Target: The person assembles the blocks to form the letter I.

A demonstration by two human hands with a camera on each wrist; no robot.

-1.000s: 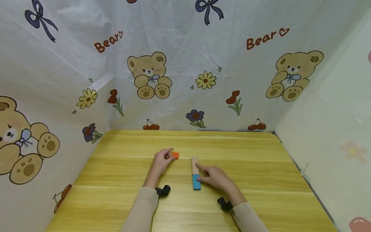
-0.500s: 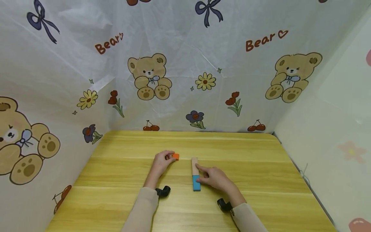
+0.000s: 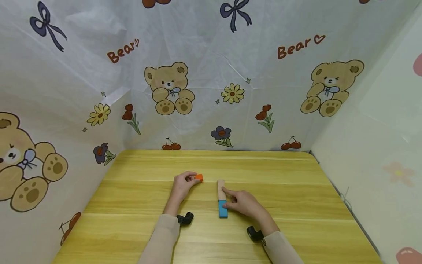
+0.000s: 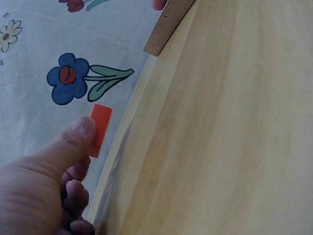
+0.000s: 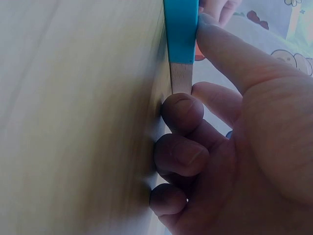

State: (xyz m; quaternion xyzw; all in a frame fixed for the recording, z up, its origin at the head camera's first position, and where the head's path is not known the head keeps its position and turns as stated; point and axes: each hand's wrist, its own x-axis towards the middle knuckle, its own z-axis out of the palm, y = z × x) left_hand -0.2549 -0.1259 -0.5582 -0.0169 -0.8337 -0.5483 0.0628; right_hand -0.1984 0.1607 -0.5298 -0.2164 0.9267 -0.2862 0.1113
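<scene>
Between thumb and fingers, my left hand point(image 3: 180, 186) pinches a small orange block point(image 3: 199, 178); whether the block touches the table cannot be told. To its right, a plain wooden block point(image 3: 220, 187) and a blue block point(image 3: 223, 213) lie end to end in one line, the blue one nearer to me. My right hand point(image 3: 245, 202) reaches in from the right, its thumb against the blue block and its straight index finger on the plain one. In the right wrist view, the other fingers point(image 5: 181, 155) are bent beside the blocks. The left wrist view shows the orange block point(image 4: 101, 125) under the thumb.
Light wood-grain table point(image 3: 148, 234) under both hands. A white sheet point(image 3: 204, 47) printed with bears and flowers hangs behind it and at the left; a pale wall point(image 3: 379, 128) stands at the right. Each wrist wears a black camera point(image 3: 185, 218).
The hands and blocks have hardly moved. The orange block appears turned slightly in my left hand's pinch, while the head view has shifted a little.
</scene>
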